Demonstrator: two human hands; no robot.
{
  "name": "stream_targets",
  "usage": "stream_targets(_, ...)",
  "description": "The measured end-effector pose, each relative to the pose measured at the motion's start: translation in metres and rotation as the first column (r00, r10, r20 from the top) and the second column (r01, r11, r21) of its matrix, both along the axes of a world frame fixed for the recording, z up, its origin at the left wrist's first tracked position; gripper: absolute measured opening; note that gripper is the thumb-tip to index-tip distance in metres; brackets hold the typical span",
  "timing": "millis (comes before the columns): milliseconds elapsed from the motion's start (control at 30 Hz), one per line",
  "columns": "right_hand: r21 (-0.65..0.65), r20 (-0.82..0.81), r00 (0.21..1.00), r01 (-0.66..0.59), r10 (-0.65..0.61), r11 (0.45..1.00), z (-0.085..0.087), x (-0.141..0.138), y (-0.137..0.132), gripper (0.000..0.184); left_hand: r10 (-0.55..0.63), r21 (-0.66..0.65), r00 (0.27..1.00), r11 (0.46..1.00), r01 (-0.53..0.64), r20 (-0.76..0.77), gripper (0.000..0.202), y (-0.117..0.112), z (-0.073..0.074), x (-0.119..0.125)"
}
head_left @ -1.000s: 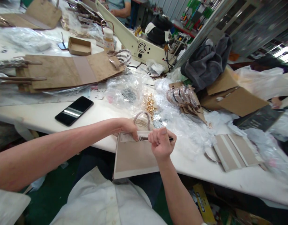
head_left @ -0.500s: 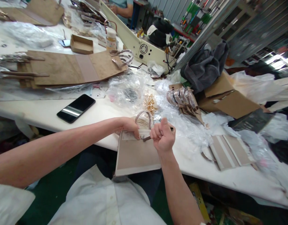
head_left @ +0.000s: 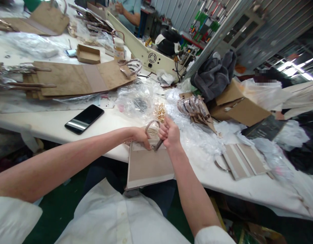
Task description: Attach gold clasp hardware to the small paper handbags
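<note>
A beige bag panel (head_left: 148, 167) with pale edging rests over my lap at the table's front edge, tilted. My left hand (head_left: 141, 136) is closed on its top edge, thumb pressed on the front face. Behind that edge rises a curved grey-brown handle (head_left: 151, 123). My right hand (head_left: 170, 133) is a fist round a narrow grey-brown strap (head_left: 158, 145). The strap's lower end meets a small metal fitting beside my left thumb; its other end is hidden in the fist.
Small gold fittings (head_left: 160, 112) lie beyond my hands among clear plastic (head_left: 136, 98). A phone (head_left: 84, 118) and stacked brown bag pieces (head_left: 70, 79) are at left. Wrapped handles (head_left: 194, 106), another beige panel (head_left: 245, 161) and a cardboard box (head_left: 240, 108) are at right. A co-worker's arm (head_left: 131, 15) shows behind.
My right fist has moved left and slightly up, and the strap now stands steeper. My left hand stays on the panel's top edge. The view has shifted a little.
</note>
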State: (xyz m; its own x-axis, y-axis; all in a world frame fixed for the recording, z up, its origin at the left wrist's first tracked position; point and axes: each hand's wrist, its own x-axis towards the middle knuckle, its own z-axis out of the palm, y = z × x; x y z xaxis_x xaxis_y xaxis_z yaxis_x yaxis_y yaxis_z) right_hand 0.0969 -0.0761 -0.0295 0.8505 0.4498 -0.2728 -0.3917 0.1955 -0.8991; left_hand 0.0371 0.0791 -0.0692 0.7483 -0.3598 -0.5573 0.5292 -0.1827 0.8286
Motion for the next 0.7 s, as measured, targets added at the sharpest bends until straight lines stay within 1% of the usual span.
stream_targets(67,0.132,0.139,0.987,0.065,-0.083,0.989,0.006,-0.017,-0.018,0.077,0.014,0.006,1.0,1.0,-0.014,-0.013,0.036,0.0,-0.001,-0.001)
stream_targets(133,0.224,0.313,0.933,0.108,-0.176,0.969,0.009,-0.035,-0.03,0.076,0.022,0.012,0.999,1.0,-0.021,-0.03,0.036,0.0,-0.003,-0.001)
stream_targets(200,0.248,0.437,0.873,0.117,-0.219,0.962,0.008,-0.051,-0.034,0.074,0.022,0.016,0.999,1.0,-0.021,-0.044,0.036,0.0,-0.004,0.0)
stream_targets(267,0.236,0.5,0.838,0.11,-0.218,0.965,0.003,-0.061,-0.032,0.072,0.017,0.019,0.999,1.0,-0.016,-0.045,0.035,0.001,-0.005,0.0)
stream_targets(367,0.24,0.534,0.817,0.102,-0.219,0.965,-0.007,-0.066,-0.029,0.067,0.005,0.026,0.999,1.0,-0.004,-0.034,0.036,0.003,-0.007,0.0)
stream_targets(467,0.275,0.542,0.802,0.113,-0.252,0.955,-0.013,-0.068,-0.03,0.065,0.005,0.039,1.0,0.999,-0.004,-0.019,0.039,0.005,-0.01,0.001)
stream_targets(600,0.305,0.541,0.786,0.149,-0.3,0.941,-0.012,-0.069,-0.033,0.066,-0.013,0.001,1.0,1.0,0.013,-0.011,0.043,0.008,-0.012,0.001)
stream_targets(700,0.275,0.534,0.794,0.16,-0.289,0.948,-0.01,-0.068,-0.033,0.069,-0.02,-0.015,1.0,1.0,0.02,-0.011,0.041,0.009,-0.013,0.002)
